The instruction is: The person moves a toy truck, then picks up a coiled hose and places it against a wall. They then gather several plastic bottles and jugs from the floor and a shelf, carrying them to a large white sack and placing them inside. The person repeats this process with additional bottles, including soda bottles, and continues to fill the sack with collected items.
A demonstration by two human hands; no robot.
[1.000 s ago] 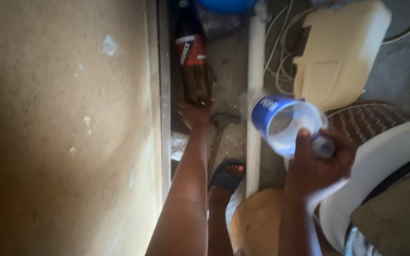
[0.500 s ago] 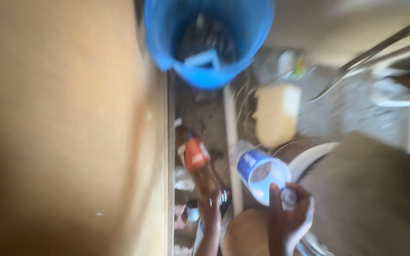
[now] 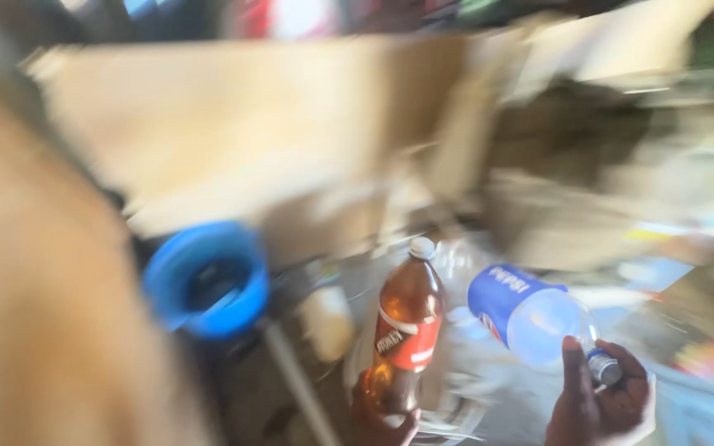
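My left hand (image 3: 383, 417) grips the brown plastic bottle with a red label (image 3: 405, 330) by its bottom, cap up. My right hand (image 3: 598, 405) pinches the clear blue-labelled bottle (image 3: 522, 314) at its neck, tipped sideways.

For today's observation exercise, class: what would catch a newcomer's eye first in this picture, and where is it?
Two bottles stand out at bottom centre: a brown bottle with a red label and white cap, held upright from below by the left hand, and a clear bottle with a blue label, tilted with its neck in the grip of the right hand. A blue bucket sits to their left. Everything else is motion-blurred.
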